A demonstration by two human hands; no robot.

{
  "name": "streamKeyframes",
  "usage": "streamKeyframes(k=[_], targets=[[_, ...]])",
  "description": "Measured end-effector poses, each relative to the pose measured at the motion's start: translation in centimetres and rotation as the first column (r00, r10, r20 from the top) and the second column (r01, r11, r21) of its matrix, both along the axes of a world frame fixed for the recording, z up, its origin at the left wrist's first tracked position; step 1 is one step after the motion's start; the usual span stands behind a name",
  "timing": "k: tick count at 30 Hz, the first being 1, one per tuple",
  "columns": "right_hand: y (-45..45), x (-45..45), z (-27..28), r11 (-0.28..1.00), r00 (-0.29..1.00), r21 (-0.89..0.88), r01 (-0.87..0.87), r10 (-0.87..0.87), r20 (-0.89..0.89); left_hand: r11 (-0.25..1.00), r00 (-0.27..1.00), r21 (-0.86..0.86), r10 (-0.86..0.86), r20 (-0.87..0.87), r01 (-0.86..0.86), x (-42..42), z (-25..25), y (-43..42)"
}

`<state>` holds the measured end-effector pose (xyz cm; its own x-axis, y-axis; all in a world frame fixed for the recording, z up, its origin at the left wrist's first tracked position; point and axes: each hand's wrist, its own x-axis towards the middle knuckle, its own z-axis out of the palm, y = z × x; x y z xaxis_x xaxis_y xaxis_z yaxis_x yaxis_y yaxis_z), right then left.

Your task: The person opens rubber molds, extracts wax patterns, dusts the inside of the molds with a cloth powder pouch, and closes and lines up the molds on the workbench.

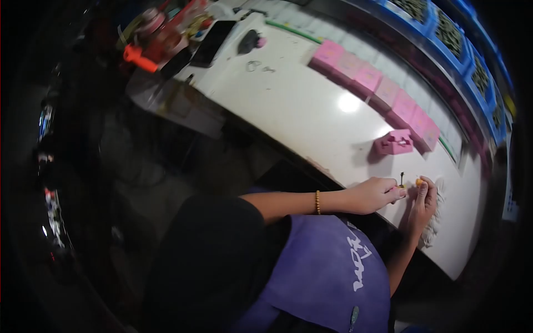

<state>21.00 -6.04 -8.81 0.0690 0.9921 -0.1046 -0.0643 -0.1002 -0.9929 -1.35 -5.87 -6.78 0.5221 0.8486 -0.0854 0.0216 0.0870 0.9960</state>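
My left hand (377,194), with a beaded bracelet at the wrist, is closed on a small yellow piece (401,187) from which a thin dark stem stands up. Just right of it, my right hand (425,205) pinches a small orange piece (419,181) between thumb and fingers. The two hands are close together over the table's near edge but apart. Above them on the white table (311,105) stands a pink block (395,142) with a cut-out in its face. A heap of small whitish pieces (436,222) lies beside my right hand.
A row of pink blocks (366,80) runs along the back. Beyond are blue bins (463,61) of small greenish parts. At the far left lie a phone (214,43), an orange-handled tool (139,58) and a dark lump (248,42). A purple apron (327,266) covers my front.
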Motion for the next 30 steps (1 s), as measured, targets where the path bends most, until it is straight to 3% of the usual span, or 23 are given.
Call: streamKeyframes(k=[1, 2, 3, 4, 5, 7, 9, 10, 12, 13, 20, 22, 26, 30], targets=[[0.6, -0.4, 0.0, 0.989, 0.965, 0.054, 0.138, -0.146, 0.219, 1.0, 1.0, 0.001, 0.031, 0.001, -0.031, -0.4, 0.6, 0.0], [1.0, -0.9, 0.4, 0.992, 0.967, 0.057, 0.116, -0.126, 0.222, 0.989, 0.999, -0.146, 0.015, 0.047, -0.008, -0.6, 1.3, 0.0], [1.2, -1.3, 1.0, 0.952, 0.777, 0.305, -0.034, -0.167, 0.607, 0.957, 0.995, -0.287, -0.005, 0.101, 0.034, -0.8, 1.7, 0.1], [1.3, -1.7, 1.6, 0.853, 0.439, 0.451, -0.264, -0.31, 0.843, 0.938, 0.986, -0.344, 0.014, 0.166, 0.045, -0.7, 1.5, 0.1], [1.1, -2.2, 2.1, 0.851, 0.426, 0.457, -0.258, -0.324, 0.845, 0.941, 0.984, -0.334, 0.0, 0.177, 0.06, -0.9, 1.4, 0.3], [-0.8, -3.5, 3.2, 0.845, 0.779, 0.47, -0.257, -0.107, 0.618, 0.89, 0.953, -0.449, 0.07, 0.296, 0.074, -1.0, 1.0, 0.1], [-1.9, -6.2, 4.4, 0.812, 0.722, 0.448, -0.375, -0.047, 0.69, 0.976, 0.939, -0.173, 0.178, 0.294, -0.131, 0.4, -1.2, -0.2], [-2.3, -6.9, 4.1, 0.839, 0.762, 0.445, -0.314, -0.057, 0.645, 0.969, 0.909, -0.053, 0.246, 0.336, -0.243, 1.0, -1.7, -0.4], [-2.8, -7.4, 3.3, 0.854, 0.796, 0.468, -0.226, -0.115, 0.594, 0.982, 0.987, -0.188, 0.059, 0.15, -0.03, -1.2, 1.1, 0.1], [-2.8, -7.5, 3.2, 0.845, 0.796, 0.493, -0.206, -0.149, 0.587, 0.996, 0.977, -0.055, 0.086, 0.197, -0.076, -0.5, -0.3, 0.0], [-2.9, -8.0, 2.3, 0.791, 0.754, 0.597, -0.136, -0.308, 0.58, 0.938, 0.985, -0.343, 0.006, 0.172, 0.054, -0.4, 1.1, 0.4], [-2.9, -8.3, 1.4, 0.812, 0.816, 0.581, -0.057, -0.297, 0.496, 0.939, 0.984, -0.34, 0.008, 0.179, 0.054, 0.0, 1.1, 0.4], [-2.6, -8.0, 1.8, 0.786, 0.79, 0.616, -0.054, -0.344, 0.508, 0.947, 0.987, -0.318, 0.008, 0.162, 0.044, 0.4, 1.4, 0.4], [-2.9, -7.7, 2.1, 0.827, 0.84, 0.562, -0.003, -0.303, 0.45, 0.938, 0.983, -0.333, -0.034, 0.178, 0.093, 0.7, 1.3, 0.6]])
